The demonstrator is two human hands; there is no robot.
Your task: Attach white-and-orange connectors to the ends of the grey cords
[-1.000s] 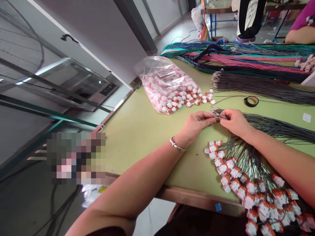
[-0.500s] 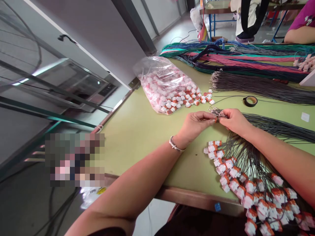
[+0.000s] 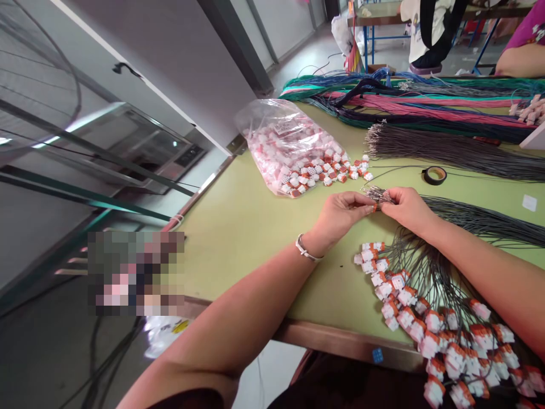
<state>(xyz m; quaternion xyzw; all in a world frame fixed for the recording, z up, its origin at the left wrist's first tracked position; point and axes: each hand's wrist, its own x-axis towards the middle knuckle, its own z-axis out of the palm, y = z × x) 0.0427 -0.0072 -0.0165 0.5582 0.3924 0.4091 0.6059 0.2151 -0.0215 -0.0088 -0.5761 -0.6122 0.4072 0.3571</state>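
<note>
My left hand (image 3: 340, 218) pinches a small connector (image 3: 375, 208), of which only an orange bit shows between the fingertips. Close against it, my right hand (image 3: 404, 207) has its fingers pressed together at the tip end of a dark wire bundle (image 3: 472, 218); the wire in its grip is mostly hidden. Bare metal wire ends (image 3: 374, 193) stick out just behind the fingers. Below my right forearm lie many wires with white-and-orange connectors (image 3: 455, 360) on their ends, spilling over the table's front edge.
A clear plastic bag (image 3: 281, 136) of connectors lies open, some loose connectors (image 3: 340, 170) at its mouth. Behind are a roll of black tape (image 3: 434, 175), another dark wire bundle (image 3: 426, 146) and coloured wires (image 3: 395, 102). A person in purple (image 3: 523, 42) sits across the table.
Both hands stay together at the wire ends with almost no movement. The whole view has shifted slightly to the right.
</note>
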